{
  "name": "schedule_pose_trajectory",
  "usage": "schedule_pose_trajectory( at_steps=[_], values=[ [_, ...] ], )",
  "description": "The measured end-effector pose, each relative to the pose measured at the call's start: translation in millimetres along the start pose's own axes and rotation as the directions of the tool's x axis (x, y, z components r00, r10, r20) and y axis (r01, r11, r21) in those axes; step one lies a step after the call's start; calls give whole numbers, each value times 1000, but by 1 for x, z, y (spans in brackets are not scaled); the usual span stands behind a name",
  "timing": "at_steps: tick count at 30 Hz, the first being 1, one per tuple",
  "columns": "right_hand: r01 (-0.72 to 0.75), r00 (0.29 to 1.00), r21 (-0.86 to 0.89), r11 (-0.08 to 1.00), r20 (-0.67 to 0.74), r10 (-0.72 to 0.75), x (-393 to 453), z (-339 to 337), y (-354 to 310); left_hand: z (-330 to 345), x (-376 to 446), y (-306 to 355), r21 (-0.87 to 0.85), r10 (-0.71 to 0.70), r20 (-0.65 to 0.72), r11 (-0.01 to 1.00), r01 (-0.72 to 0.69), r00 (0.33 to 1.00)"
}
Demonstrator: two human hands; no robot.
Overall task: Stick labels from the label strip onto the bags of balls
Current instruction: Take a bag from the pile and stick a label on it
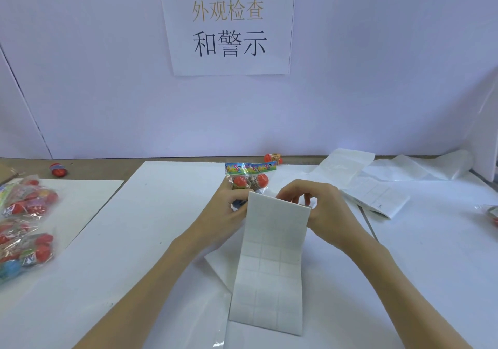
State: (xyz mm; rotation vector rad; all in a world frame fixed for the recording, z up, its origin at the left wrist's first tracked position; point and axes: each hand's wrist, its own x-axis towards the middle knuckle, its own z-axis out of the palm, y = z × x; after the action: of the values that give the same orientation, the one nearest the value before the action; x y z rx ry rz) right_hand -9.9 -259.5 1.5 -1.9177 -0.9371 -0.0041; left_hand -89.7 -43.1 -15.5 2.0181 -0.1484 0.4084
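I see the label strip [272, 254] standing up off the counter [134, 240], its long axis running near to far, the far top edge raised between both hands. My right hand [320, 211] sits at the strip's far right corner, fingers curled and pinching at that top edge, as if picking a label loose. My left hand [229, 211] is just left of the strip's top, fingers curled round the lower part of a bag of balls [249, 177], which lies just beyond the strip's far edge with its printed header pointing away. So the bag is the nearest target, slightly far and left of the right hand; I judge a peeled label needs only a short carry across. More bags [24, 227] lie piled at the far left of the counter, well apart.
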Motion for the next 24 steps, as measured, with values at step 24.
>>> schedule_pose_trajectory(
  at_steps=[24],
  values=[
    [324, 911, -223, 919, -189, -367, -6, 14, 7, -1, -1, 6, -74, -67, 98, 995, 74, 993]
  ],
)
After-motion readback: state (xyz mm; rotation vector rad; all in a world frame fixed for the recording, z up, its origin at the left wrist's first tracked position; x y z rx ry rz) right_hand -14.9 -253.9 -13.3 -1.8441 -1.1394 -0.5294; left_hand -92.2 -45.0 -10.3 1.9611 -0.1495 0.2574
